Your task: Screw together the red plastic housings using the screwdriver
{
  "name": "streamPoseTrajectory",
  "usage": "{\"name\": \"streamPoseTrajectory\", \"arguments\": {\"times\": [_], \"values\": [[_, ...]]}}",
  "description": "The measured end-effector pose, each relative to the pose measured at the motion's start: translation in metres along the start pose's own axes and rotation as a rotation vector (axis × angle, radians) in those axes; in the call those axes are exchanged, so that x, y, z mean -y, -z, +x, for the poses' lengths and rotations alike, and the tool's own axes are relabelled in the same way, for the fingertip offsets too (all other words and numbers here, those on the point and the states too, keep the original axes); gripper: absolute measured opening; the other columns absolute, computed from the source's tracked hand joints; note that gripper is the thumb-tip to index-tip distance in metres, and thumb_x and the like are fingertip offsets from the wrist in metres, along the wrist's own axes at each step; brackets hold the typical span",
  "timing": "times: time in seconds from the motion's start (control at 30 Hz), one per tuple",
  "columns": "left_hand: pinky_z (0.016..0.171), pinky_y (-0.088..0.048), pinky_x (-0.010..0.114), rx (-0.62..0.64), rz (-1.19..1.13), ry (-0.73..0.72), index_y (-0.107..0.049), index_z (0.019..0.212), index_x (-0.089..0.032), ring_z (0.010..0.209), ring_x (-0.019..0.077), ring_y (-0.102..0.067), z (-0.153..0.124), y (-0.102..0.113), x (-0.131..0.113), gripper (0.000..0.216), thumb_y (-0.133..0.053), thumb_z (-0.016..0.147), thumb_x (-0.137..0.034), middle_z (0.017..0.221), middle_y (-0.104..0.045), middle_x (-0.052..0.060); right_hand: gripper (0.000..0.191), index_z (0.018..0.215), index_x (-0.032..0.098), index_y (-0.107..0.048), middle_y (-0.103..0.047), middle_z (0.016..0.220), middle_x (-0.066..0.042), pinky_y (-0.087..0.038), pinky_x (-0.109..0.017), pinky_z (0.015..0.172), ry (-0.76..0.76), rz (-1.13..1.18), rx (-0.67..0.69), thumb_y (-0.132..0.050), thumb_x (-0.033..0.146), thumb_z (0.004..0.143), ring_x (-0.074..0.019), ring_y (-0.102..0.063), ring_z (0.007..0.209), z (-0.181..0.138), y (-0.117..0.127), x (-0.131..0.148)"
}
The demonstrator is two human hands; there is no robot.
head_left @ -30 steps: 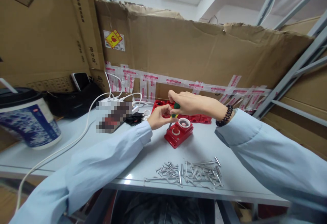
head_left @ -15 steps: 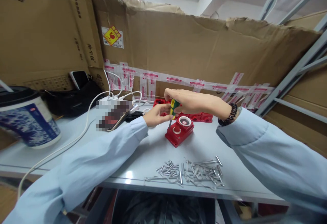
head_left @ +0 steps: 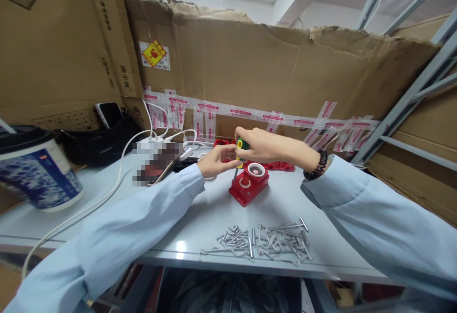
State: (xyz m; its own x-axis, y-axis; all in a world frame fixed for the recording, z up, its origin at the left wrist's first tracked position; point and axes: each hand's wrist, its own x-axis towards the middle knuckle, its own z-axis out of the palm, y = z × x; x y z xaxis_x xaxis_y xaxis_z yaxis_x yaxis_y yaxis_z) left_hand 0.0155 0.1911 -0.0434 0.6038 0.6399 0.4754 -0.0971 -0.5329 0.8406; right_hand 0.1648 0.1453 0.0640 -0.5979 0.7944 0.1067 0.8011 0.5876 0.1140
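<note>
A screwdriver [head_left: 240, 153] with a green and yellow handle stands nearly upright, its shaft running down to the left rear corner of a red box-shaped housing [head_left: 246, 194]. My right hand [head_left: 266, 145] wraps round the top of the handle from the right. From the left, my left hand [head_left: 216, 160] pinches the lower part of the handle between thumb and fingers. On the housing sit a white ring with a dark centre and a smaller pale curved mark. The screwdriver's tip is too small to make out.
Loose screws [head_left: 233, 238] and metal T-shaped rods [head_left: 285, 239] lie near the table's front edge. More red housings [head_left: 282, 166] line the back. At left are a phone [head_left: 162, 161], a white power strip [head_left: 148, 144], cables and a large paper cup [head_left: 39, 170]. Cardboard [head_left: 250, 61] walls the rear.
My right hand's fingers have shifted round the screwdriver handle. My left hand keeps its hold, and the red housing stays in place on the table. The view has shifted slightly.
</note>
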Motion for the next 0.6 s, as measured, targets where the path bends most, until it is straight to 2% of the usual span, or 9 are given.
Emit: {"name": "streamPoseTrajectory", "arguments": {"times": [0.1, 0.13, 0.27, 0.33, 0.43, 0.5, 0.53, 0.6], "values": [[0.069, -0.045, 0.025, -0.151, 0.132, -0.024, -0.054, 0.08, -0.013, 0.073, 0.0139, -0.057, 0.003, -0.002, 0.0, 0.036, -0.078, 0.061, -0.032, 0.076, -0.059, 0.0, 0.024, 0.084, 0.017, -0.047, -0.055, 0.072, -0.006, -0.025, -0.027, 0.049, 0.0, -0.03, -0.076, -0.041, 0.04, 0.083, -0.013, -0.041, 0.056, 0.0, -0.003, -0.001], [0.069, -0.045, 0.025, -0.163, 0.133, -0.03, -0.053, 0.081, -0.014, 0.074, 0.0138, -0.057, 0.003, -0.003, 0.0, 0.038, -0.079, 0.06, -0.032, 0.076, -0.059, 0.0, 0.022, 0.086, 0.017, -0.047, -0.055, 0.073, -0.006, -0.025, -0.027, 0.049, 0.002, -0.022, -0.084, -0.042, 0.038, 0.083, -0.0131, -0.041, 0.057, 0.0, -0.004, -0.002], [0.079, -0.045, 0.027, 0.019, 0.012, -0.013, -0.054, 0.092, -0.014, 0.085, 0.0149, -0.059, 0.001, -0.005, -0.002, 0.035, -0.07, 0.07, -0.036, 0.087, -0.061, 0.003, 0.027, 0.098, 0.017, -0.041, -0.056, 0.077, -0.005, -0.029, -0.026, 0.048, -0.008, 0.067, -0.062, -0.05, 0.029, 0.075, -0.0139, -0.044, 0.059, -0.004, -0.004, -0.004], [0.077, -0.044, 0.026, 0.043, 0.012, 0.005, -0.055, 0.086, -0.013, 0.08, 0.0141, -0.059, 0.0, -0.005, -0.002, 0.031, -0.069, 0.071, -0.037, 0.082, -0.06, 0.003, 0.029, 0.098, 0.017, -0.04, -0.056, 0.078, -0.005, -0.03, -0.026, 0.049, -0.009, 0.104, -0.054, -0.051, 0.028, 0.074, -0.0144, -0.045, 0.061, -0.005, -0.005, -0.004], [0.063, -0.042, 0.023, -0.108, 0.102, -0.002, -0.05, 0.073, -0.014, 0.063, 0.0099, -0.052, 0.002, -0.007, 0.0, 0.036, -0.078, 0.06, -0.032, 0.067, -0.052, -0.003, 0.024, 0.095, 0.018, -0.04, -0.055, 0.077, -0.006, -0.03, -0.027, 0.05, -0.045, 0.089, -0.092, -0.047, 0.035, 0.079, -0.0154, -0.046, 0.061, -0.004, -0.008, -0.004], [0.057, -0.039, 0.021, -0.215, 0.155, -0.006, -0.047, 0.072, -0.015, 0.058, 0.0081, -0.047, 0.004, -0.011, 0.002, 0.041, -0.081, 0.055, -0.029, 0.064, -0.047, -0.006, 0.023, 0.092, 0.018, -0.041, -0.055, 0.077, -0.006, -0.03, -0.028, 0.052, -0.069, 0.071, -0.135, -0.045, 0.038, 0.082, -0.0161, -0.046, 0.063, -0.002, -0.01, -0.004], [0.059, -0.04, 0.021, -0.23, 0.152, -0.008, -0.048, 0.075, -0.015, 0.06, 0.0085, -0.048, 0.004, -0.012, 0.003, 0.041, -0.081, 0.055, -0.028, 0.066, -0.049, -0.005, 0.021, 0.092, 0.018, -0.041, -0.055, 0.078, -0.006, -0.031, -0.028, 0.054, -0.065, 0.079, -0.153, -0.046, 0.036, 0.082, -0.0162, -0.047, 0.065, -0.001, -0.011, -0.004], [0.069, -0.044, 0.024, -0.163, 0.081, -0.012, -0.051, 0.084, -0.015, 0.072, 0.0112, -0.054, 0.004, -0.013, 0.004, 0.037, -0.076, 0.063, -0.03, 0.078, -0.055, -0.001, 0.019, 0.093, 0.018, -0.04, -0.056, 0.083, -0.006, -0.033, -0.028, 0.057, -0.016, 0.124, -0.185, -0.05, 0.027, 0.08, -0.0158, -0.048, 0.069, 0.0, -0.012, -0.004]]}}
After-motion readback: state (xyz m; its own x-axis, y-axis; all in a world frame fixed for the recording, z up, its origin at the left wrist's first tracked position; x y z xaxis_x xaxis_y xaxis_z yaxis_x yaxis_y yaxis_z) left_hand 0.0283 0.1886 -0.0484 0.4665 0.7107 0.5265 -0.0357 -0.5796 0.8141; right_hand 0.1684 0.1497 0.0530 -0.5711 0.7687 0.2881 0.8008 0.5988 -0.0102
